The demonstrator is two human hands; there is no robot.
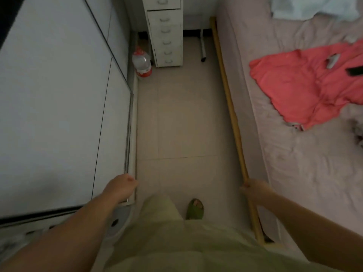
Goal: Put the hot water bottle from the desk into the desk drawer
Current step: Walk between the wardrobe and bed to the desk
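Note:
No hot water bottle shows in the head view. A white drawer unit (pixel 166 34) with several shut drawers stands at the far end of the aisle, its top cut off by the frame edge. My left hand (pixel 121 186) hangs low on the left beside the wardrobe's corner, fingers curled into a loose fist with nothing in it. Blurred, my right hand (pixel 255 188) hangs by the bed's wooden rail, fingers curled and holding nothing. Both hands are far from the drawer unit.
A narrow tiled floor aisle (pixel 182 118) runs between a white wardrobe (pixel 59 95) on the left and a bed (pixel 294 154) on the right. A large water jug (pixel 141 63) stands left of the drawers. A pink garment (pixel 306 85) lies on the bed. My green slipper (pixel 195 209) is below.

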